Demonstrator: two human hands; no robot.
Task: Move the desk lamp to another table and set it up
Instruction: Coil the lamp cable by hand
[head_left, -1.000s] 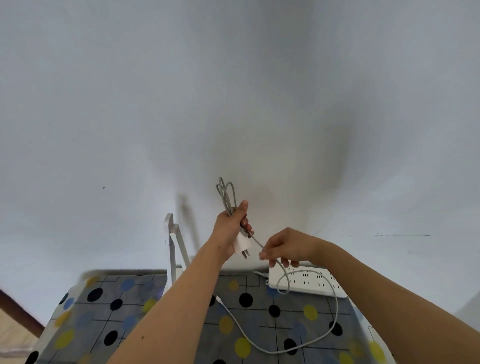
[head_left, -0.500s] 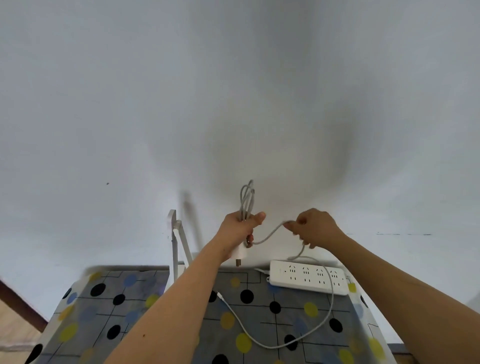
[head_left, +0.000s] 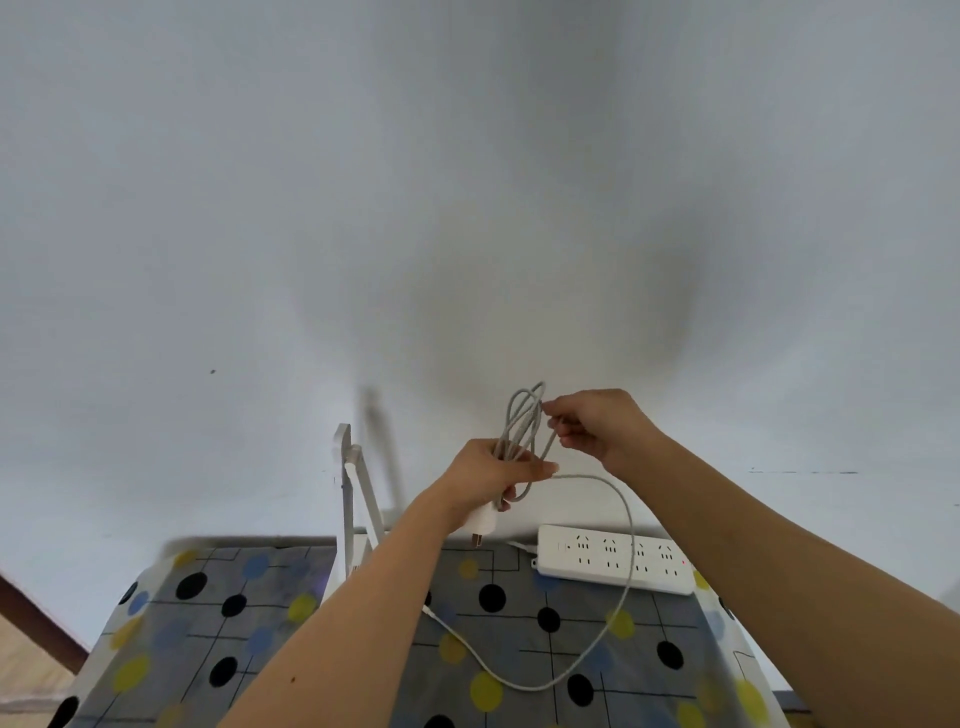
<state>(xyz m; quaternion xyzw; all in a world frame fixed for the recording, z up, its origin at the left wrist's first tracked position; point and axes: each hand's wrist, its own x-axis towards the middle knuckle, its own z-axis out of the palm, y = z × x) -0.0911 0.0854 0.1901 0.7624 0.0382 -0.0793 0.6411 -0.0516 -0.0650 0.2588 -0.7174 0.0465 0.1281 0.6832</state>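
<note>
Table (head_left: 171, 631): covered with a grey cloth printed with black, yellow and blue dots and thin black lines; it filled the lower part of the view and stood against a plain white wall (head_left: 467, 208). Lamp (head_left: 349, 499): white, thin-armed, at the back edge of the table left of centre; two slim bars rose nearly upright, long axis vertical, meeting at a hinge near the top, the right-hand bar leaning leftward as it rose; its base was hidden behind the left forearm, and its head could not be made out. Left hand (head_left: 488, 480): raised above the back edge of the table, closed in a fist around a bundle of grey cord (head_left: 522, 431), thumb lying across the strands; the loops stood up out of the fist, long axis roughly upright, tilted slightly right. Plug (head_left: 482, 522): white, projecting from the underside of that fist, prongs pointing down toward the table. Right hand (head_left: 602, 423): just right of the loops, fingers curled, fingertips pinching a strand at the top of the bundle. A free run of cord left the bundle, arced right, dropped across the power strip (head_left: 613, 566), curved over the cloth and ran back toward the lamp. Power strip: white, long axis left to right, at the back right of the table.
</note>
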